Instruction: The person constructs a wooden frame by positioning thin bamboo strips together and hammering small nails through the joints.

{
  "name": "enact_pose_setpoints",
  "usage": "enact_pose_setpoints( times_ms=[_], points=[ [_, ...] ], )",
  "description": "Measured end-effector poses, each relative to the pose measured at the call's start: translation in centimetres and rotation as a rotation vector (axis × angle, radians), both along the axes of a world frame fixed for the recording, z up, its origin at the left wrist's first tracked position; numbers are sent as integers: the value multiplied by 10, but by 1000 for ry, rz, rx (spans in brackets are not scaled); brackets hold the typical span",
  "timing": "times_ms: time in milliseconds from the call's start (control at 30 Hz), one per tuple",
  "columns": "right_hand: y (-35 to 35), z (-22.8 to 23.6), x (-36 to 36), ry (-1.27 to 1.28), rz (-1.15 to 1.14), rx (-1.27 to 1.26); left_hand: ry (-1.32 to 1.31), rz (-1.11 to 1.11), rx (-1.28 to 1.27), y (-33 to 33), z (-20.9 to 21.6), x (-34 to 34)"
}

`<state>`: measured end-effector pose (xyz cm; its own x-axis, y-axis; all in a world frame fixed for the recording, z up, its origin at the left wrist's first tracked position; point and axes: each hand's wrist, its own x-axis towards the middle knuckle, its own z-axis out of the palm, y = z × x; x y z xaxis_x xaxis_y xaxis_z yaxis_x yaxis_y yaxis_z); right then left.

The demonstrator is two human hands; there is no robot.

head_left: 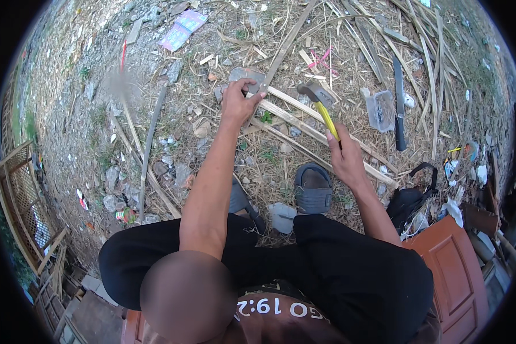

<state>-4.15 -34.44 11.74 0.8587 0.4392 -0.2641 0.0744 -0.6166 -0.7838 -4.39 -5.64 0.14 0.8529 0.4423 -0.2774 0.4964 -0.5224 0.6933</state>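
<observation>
My left hand (239,104) is closed at the spot where several wooden strips meet, its thumb pressed against a long thin strip (285,46) that slants away to the upper right. Whether a small nail sits between the fingers is too small to tell. Under the joint lies a flat grey stone (247,73). Two pale strips (309,129) run from there toward the lower right, below my right hand. In my right hand (348,157) is a claw hammer (325,116) by its yellow handle, the metal head raised to the right of the joint.
To the right lie a clear plastic box (380,112) with small dark contents and a long knife (399,106). Loose strips (436,74) are heaped at the upper right. A black bag (408,205) rests near my right forearm. My sandalled feet (313,189) are close to the strips.
</observation>
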Motion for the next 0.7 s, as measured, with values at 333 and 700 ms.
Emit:
enact_pose_setpoints(
  times_ms=[333,700],
  points=[
    [52,-25,34,-114,226,-70,0,8,-4,-2,1,2],
    [62,-35,34,-164,232,-58,54,20,-43,1,3,-2]
  ],
)
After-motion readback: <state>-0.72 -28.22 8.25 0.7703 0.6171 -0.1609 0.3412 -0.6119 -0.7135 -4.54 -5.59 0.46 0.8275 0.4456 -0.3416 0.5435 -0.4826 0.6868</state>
